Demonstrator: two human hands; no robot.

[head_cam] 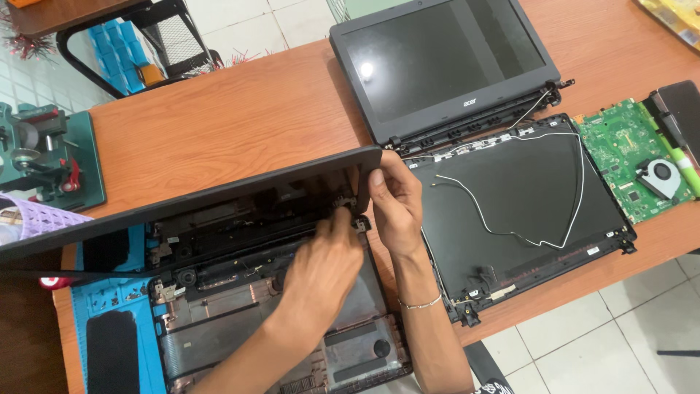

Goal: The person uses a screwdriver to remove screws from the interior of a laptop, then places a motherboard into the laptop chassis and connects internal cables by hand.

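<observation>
An opened black laptop base (219, 328) lies on a blue work mat (109, 299) in front of me. Its black top cover (219, 193) is tilted up like a lid over the base. My right hand (397, 208), with a thin bracelet on the wrist, grips the raised cover's right corner. My left hand (321, 266) reaches under that cover, and its fingertips pinch the metal hinge (348, 211) at the base's back right corner. The back of the left hand hides what lies beneath the fingers.
A detached laptop screen (437, 66) and a black back lid (525, 190) with white cables lie to the right. A green circuit board (627, 157) with a fan sits at the far right. At the left stand a green tool (36, 153) and a purple basket (29, 219).
</observation>
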